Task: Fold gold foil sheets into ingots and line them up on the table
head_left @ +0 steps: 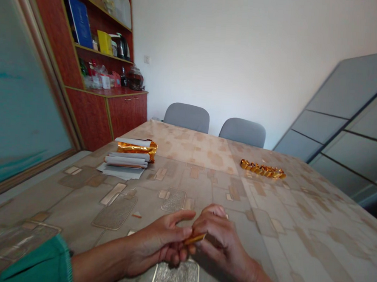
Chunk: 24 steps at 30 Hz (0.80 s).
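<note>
A small folded piece of gold foil paper (pixel 195 239) is held just above the near side of the table. My left hand (pixel 160 240) pinches it between thumb and fingers, with the index finger stretched out above. Curled around the other end, my right hand (pixel 221 238) is closed on the same piece, its fingertips partly hidden. Farther off to the right lies a row of several folded gold foil pieces (pixel 261 169) set close together. At the left is a pile of white-backed sheets (pixel 125 160), with shiny gold foil (pixel 137 148) showing behind it.
A patterned cloth covers the table (pixel 192 181). A small triangular scrap (pixel 136 215) lies left of my hands. Two grey chairs (pixel 186 116) stand at the far edge. Beyond are a red-brown cabinet (pixel 126 111) at left and grey panels (pixel 333 99) at right.
</note>
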Available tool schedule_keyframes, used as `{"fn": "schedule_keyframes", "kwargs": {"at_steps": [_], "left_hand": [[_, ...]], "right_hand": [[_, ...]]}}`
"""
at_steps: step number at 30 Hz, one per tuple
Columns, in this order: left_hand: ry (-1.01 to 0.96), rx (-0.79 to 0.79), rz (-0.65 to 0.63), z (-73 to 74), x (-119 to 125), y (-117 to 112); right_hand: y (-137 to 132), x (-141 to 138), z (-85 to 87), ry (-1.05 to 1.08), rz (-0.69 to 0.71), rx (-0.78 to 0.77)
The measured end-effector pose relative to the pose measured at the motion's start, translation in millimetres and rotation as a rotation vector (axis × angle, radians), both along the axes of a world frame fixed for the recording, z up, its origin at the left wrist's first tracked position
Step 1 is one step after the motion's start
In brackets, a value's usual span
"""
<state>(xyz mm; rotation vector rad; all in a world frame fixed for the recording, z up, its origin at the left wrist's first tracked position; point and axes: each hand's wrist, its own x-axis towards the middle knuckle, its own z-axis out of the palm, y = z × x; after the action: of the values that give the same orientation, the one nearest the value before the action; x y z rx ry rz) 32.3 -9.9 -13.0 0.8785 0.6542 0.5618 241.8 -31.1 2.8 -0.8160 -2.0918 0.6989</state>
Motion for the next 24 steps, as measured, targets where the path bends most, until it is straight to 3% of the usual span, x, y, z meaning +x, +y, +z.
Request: {"fn": "schedule_keyframes", "kwargs": {"at_steps": [4,7,14,24], "left_hand": [[0.136,0.325,0.258,3.9,2.9,0.1],[0.199,0.453,0.299,8.5,5.3,-3.4],[0.191,0.38,0.317,0.9,10.5,-2.9],[0.229,0.319,0.344,-6.8,9.5,-3.7]], "right_hand": [[-0.6,-4.8,-2.9,0.129,-0.218,-0.179],[-1.4,-10.6,-6.0,0.139,-0.262,-0.255],[-3.9,-21.3,-16.2,0.204,-0.267,-0.338],[-5.4,-21.7,-14.8,0.167,-0.271,-0.349]]}}
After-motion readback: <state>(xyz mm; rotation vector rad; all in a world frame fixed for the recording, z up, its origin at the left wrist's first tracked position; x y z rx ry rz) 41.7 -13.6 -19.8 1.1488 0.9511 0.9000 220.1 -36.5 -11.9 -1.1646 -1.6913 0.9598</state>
